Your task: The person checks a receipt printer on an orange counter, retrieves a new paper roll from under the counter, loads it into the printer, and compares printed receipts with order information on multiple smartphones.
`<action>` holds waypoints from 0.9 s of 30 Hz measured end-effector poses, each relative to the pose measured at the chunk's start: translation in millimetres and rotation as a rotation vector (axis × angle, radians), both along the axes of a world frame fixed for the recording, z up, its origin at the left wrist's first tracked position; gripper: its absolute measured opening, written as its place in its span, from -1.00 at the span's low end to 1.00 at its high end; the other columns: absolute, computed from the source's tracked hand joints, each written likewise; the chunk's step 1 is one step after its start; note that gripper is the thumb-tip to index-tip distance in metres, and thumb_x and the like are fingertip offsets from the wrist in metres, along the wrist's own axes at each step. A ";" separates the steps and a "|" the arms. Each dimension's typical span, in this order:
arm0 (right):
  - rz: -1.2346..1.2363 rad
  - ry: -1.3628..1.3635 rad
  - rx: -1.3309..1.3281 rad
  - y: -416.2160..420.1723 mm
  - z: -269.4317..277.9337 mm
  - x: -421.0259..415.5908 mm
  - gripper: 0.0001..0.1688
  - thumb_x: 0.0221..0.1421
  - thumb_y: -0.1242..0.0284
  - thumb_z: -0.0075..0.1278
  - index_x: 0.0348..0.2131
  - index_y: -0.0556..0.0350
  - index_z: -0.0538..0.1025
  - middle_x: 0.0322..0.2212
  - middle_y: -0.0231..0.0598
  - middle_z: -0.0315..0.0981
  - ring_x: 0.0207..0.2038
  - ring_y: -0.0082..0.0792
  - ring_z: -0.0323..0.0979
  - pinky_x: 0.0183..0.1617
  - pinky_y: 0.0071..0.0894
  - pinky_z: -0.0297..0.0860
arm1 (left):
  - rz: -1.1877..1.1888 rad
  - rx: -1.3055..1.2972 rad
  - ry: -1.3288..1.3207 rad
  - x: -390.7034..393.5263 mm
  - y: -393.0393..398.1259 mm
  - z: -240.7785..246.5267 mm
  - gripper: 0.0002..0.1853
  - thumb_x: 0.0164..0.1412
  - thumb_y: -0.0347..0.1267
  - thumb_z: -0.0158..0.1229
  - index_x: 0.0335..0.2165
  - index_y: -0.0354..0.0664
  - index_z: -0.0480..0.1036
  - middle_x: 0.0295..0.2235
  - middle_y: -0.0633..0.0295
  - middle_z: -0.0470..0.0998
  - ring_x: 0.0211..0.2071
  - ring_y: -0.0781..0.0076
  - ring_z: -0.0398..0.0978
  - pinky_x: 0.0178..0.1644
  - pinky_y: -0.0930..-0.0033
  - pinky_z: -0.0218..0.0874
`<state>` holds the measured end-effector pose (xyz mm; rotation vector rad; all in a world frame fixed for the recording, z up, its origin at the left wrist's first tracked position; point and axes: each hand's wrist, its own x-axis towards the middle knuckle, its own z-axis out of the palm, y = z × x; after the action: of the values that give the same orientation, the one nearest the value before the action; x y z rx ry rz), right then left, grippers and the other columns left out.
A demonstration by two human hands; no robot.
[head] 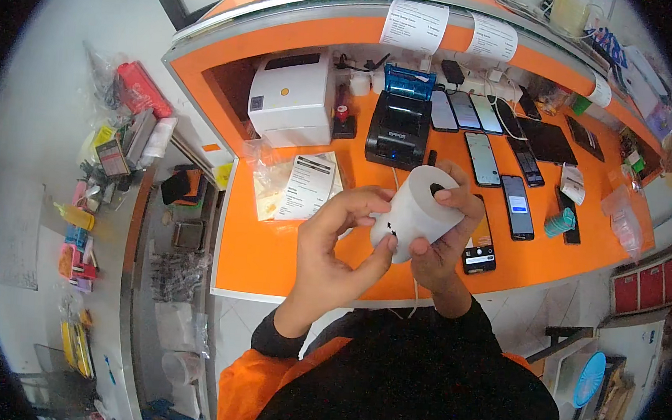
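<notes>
A white roll of receipt paper (pixel 419 209) is held up in front of me, above the orange counter (pixel 252 257). My right hand (pixel 450 234) grips it from the right, with the thumb or a finger near the dark core hole. At the roll's left side, my left hand (pixel 340 239) has its thumb and fingertips on the paper near some small black marks. Behind the roll stands a black EPPOS receipt printer (pixel 398 124). Its blue translucent lid (pixel 408 83) is raised, and a blue light glows on the front.
A white label printer (pixel 291 100) sits in the shelf opening, left of a red-topped stamp (pixel 342 115). Printed slips (pixel 307 188) lie at the counter's left. Several smartphones (pixel 482 159) and a dark tablet (pixel 548 141) cover the right. More printed slips (pixel 415 25) hang from the upper ledge.
</notes>
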<state>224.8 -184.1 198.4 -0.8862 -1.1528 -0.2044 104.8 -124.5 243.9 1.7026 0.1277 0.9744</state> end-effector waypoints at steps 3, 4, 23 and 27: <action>-0.026 -0.061 -0.003 -2.4 2.1 4.6 -0.45 -0.22 0.11 0.02 -0.25 -0.04 0.22 -0.23 -0.03 0.00 -0.21 -0.24 0.10 -0.19 -0.35 0.13 | -0.065 -0.032 -0.005 2.6 3.0 -0.6 -0.65 -0.25 -0.62 0.10 -0.35 -0.26 0.28 -0.30 0.15 0.37 -0.26 0.49 0.34 -0.23 0.54 0.16; -0.030 -0.091 -0.007 -3.4 3.0 5.8 -0.45 -0.23 0.12 0.02 -0.25 -0.06 0.23 -0.24 -0.04 0.00 -0.21 -0.24 0.11 -0.20 -0.35 0.14 | -0.094 -0.061 -0.010 3.0 4.1 -0.6 -0.65 -0.25 -0.62 0.10 -0.35 -0.26 0.29 -0.30 0.15 0.37 -0.26 0.50 0.34 -0.23 0.54 0.16; 0.089 -0.101 -0.015 -6.2 7.6 -0.6 -0.49 -0.23 0.24 0.06 -0.23 -0.16 0.24 -0.21 -0.01 0.01 -0.27 -0.23 0.20 -0.32 -0.40 0.24 | -0.063 -0.183 -0.112 5.1 6.8 -25.9 -0.68 -0.27 -0.63 0.07 -0.37 -0.35 0.34 -0.38 0.20 0.42 -0.35 0.57 0.36 -0.24 0.54 0.18; -0.041 -0.156 -0.015 -9.1 7.2 1.9 -0.50 -0.25 0.25 0.08 -0.23 -0.16 0.28 -0.20 -0.01 0.02 -0.24 -0.20 0.18 -0.27 -0.37 0.22 | -0.087 -0.245 -0.185 1.5 -2.8 -16.3 -0.66 -0.26 -0.67 0.04 -0.35 -0.37 0.34 -0.35 0.15 0.41 -0.32 0.51 0.38 -0.21 0.52 0.18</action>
<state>226.7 -193.2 205.6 -0.9200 -1.2829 -0.3029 106.3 -127.3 227.6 1.3773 0.0487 1.0032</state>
